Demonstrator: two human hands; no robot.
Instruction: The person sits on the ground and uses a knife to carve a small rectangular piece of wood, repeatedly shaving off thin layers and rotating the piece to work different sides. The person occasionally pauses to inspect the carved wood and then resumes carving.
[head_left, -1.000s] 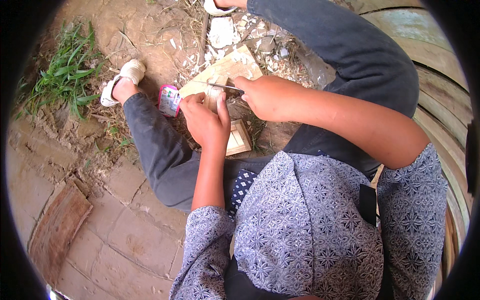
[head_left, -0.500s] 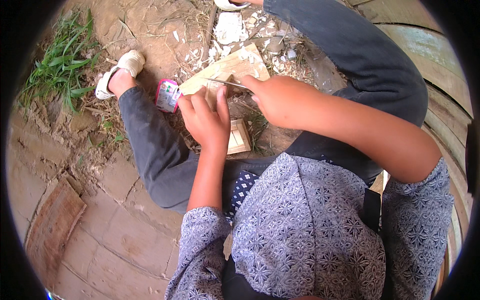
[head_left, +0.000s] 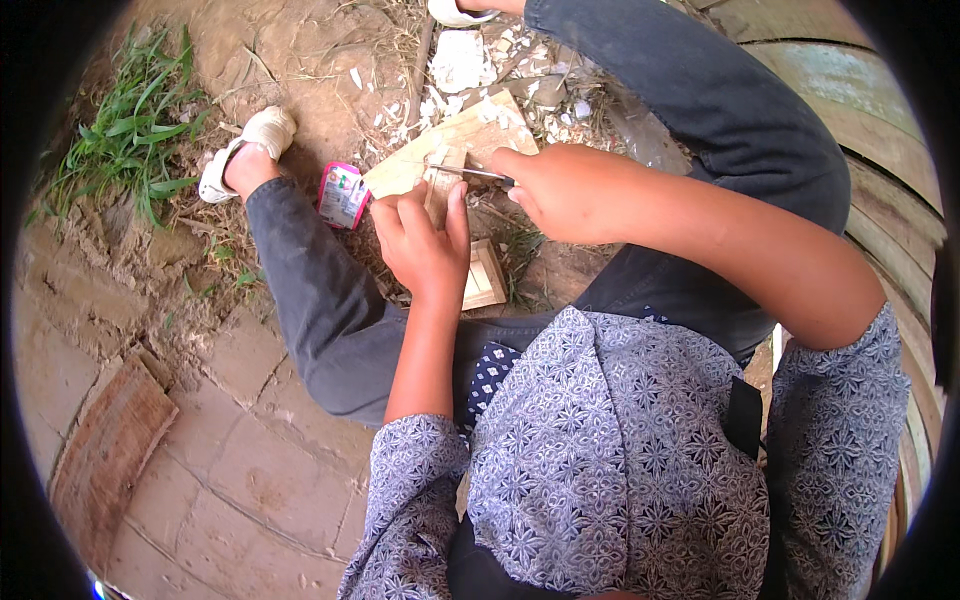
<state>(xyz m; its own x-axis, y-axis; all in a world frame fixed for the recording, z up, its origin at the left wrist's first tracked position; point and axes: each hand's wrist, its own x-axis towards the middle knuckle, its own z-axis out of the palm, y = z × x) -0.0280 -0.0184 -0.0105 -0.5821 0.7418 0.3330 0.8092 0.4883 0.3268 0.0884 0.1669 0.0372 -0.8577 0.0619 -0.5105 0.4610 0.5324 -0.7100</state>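
Note:
My right hand (head_left: 560,195) is closed round the dark handle of a knife (head_left: 470,172). Its thin blade points left and lies across a small piece of wood (head_left: 442,185). That wood piece is gripped between the thumb and fingers of my left hand (head_left: 425,235), over a flat pale wooden board (head_left: 485,125). Just below the hands, a small square wooden frame (head_left: 484,275) lies on the ground near my lap. Part of the wood piece is hidden behind my left fingers.
White wood shavings (head_left: 520,60) are scattered beyond the board. A pink-edged packet (head_left: 343,195) lies left of it, by my left leg. Grass (head_left: 140,130) grows at the far left. A brown plank (head_left: 115,450) lies on the paving, and curved wooden slats (head_left: 880,130) stand at the right.
The wood piece shows more plainly, standing more upright in my left hand. The knife blade has shifted slightly right and now crosses it; both hands have moved slightly right.

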